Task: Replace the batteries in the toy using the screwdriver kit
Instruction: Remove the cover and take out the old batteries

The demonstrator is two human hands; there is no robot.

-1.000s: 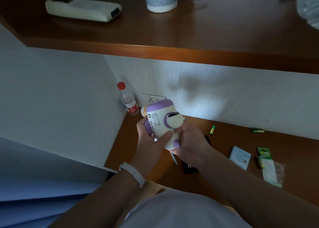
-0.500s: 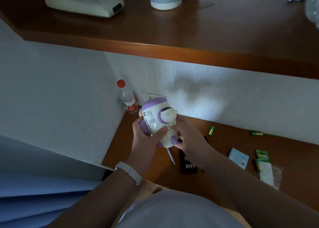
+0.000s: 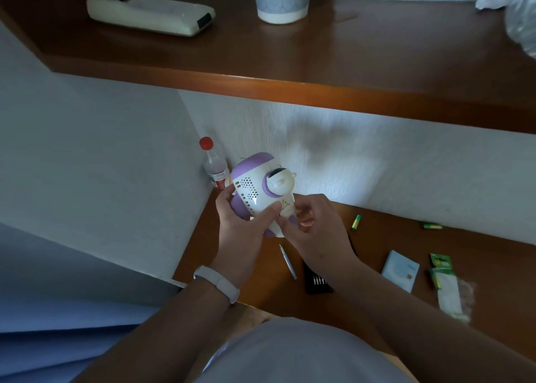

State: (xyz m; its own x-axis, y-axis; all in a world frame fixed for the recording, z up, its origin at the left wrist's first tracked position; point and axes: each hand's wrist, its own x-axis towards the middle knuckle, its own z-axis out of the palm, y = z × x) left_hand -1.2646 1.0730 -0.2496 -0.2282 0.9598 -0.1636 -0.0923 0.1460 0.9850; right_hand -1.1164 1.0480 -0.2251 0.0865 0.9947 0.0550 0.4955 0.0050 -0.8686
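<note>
Dim brown wood of the table [image 3: 391, 246] runs under a deep shelf [image 3: 319, 58], and the white and purple toy [image 3: 261, 191] is held up above the table's far left corner. The left hand [image 3: 240, 226] grips the toy's body from the 8 o'clock side, thumb pressed across the vented face. The right hand [image 3: 316, 232] comes in from 4 o'clock with curled fingers pinching at the toy's lower end, likely where the battery cover sits; whether that cover is on or off cannot be told. The screwdriver [image 3: 288, 262] lies unused on the table at 5 o'clock of the toy, just beside the black bit case [image 3: 317, 282]. Two loose batteries [image 3: 356, 222] lie at 3 o'clock, with the green battery pack [image 3: 441, 263] further toward 4. To do this step well, the left hand should keep the toy steady and turned toward the light while the right fingertips work gently, low over the table, so a small part falls close by.
</note>
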